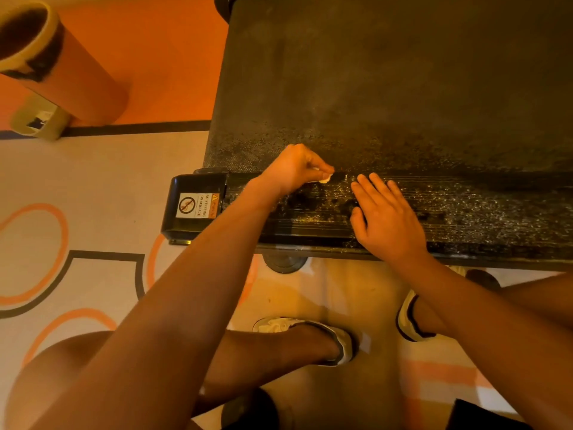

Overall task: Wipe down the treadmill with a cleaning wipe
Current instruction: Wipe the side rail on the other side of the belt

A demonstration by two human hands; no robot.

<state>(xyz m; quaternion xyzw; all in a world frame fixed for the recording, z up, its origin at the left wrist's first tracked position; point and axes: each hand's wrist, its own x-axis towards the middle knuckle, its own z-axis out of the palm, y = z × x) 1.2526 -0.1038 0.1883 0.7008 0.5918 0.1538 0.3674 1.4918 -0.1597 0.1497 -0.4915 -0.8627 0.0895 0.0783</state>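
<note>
1. Wipe (324,179) first: a small pale wad pinched at the fingertips of the left hand (293,169). It is pressed down where the side rail (496,209) of the treadmill (418,251) meets the belt (387,88).
2. Left hand: fingers curled tight round the wipe, knuckles up, with only a corner of the wad showing.
3. Right hand (387,218): flat, palm down on the rail, fingers (376,187) straight and slightly spread, grasping nothing. I read it as a brace.
4. The relation I steer by: the rail's long axis runs left to right across my view. The wipe sits toward its left end, not far from the black end cap (195,206) with the warning sticker (197,205). Nearly all the speckled, dusty rail lies to the right of the wipe.
5. The right hand lies just beside the wipe on that same side, on the line a rightward stroke would take. The left hand has the wipe; the right is nearer the dirt.
6. My judgement: the next stroke wants to run along the rail, not across it. The bracing hand must lift or slide rightward first, or the wipe meets its fingertips.
7. Belt lies beyond the rail, away from me, and its near edge is grey with dust. I judge most of the job undone.
</note>
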